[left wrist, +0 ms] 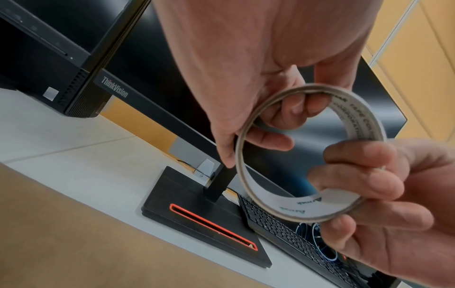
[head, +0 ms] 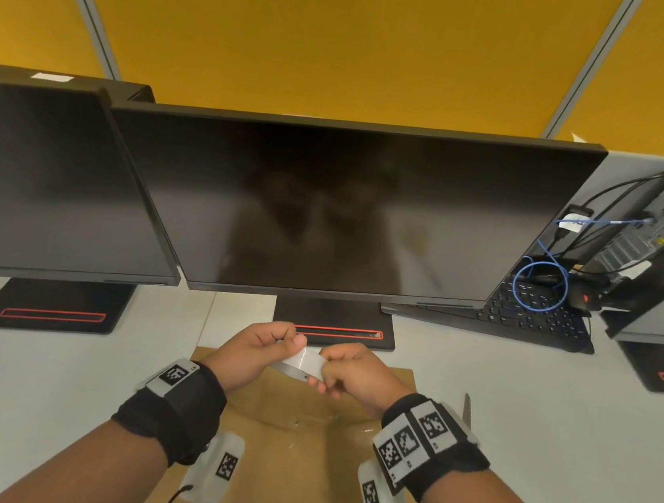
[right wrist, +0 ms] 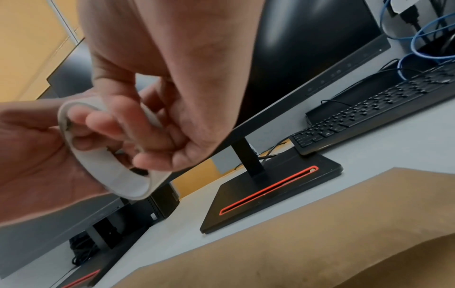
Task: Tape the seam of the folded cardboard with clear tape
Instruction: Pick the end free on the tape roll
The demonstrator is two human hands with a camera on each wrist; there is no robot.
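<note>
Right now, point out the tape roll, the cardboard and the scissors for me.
tape roll (left wrist: 248, 187): left wrist view, on the ring's lower left rim.
cardboard (head: 282, 452): head view, on its bare brown face between the wrists.
scissors (head: 467, 407): head view, on the blade showing beside the right wrist.

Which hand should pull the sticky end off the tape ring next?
Probably the right hand. The left hand already grips the tape roll with fingers through its middle, steadying it above the cardboard. The right hand's fingertips pinch the roll's rim, so they could pick at the end.
</note>
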